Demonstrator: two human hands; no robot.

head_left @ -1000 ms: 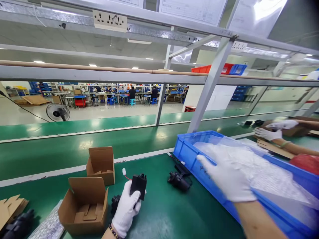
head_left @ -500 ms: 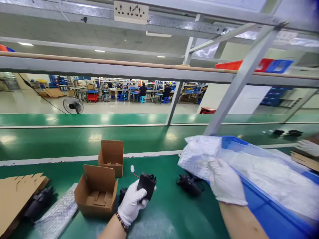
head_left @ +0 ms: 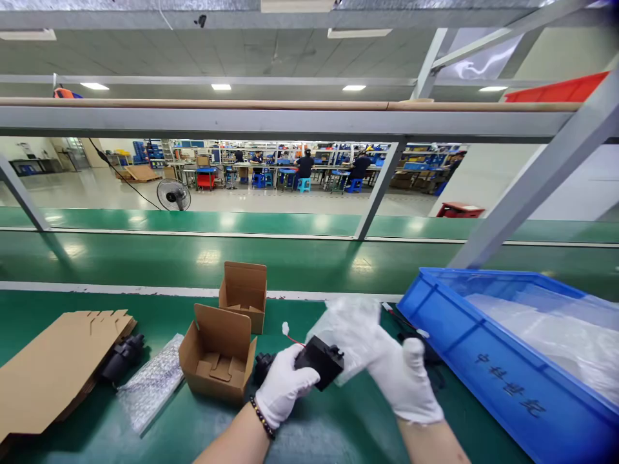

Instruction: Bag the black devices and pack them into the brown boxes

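my left hand (head_left: 309, 370) has its fingers clamped on a boxy black part (head_left: 325, 362), red-wired, in from the desk (head_left: 329, 428)'s near edge. my right hand (head_left: 387, 367) touches a crumpled clear bag (head_left: 345, 322), finger grip unclear; a blue bin (head_left: 488, 361) crowds the right edge.

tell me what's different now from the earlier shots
The right hand has taken hold of bubble wrap at the blue bin and carried it left, to beside the black rectangular device. The camera view has swung left too. Unchanged: the left hand holds the device, and the two open cardboard boxes stand on the green bench.
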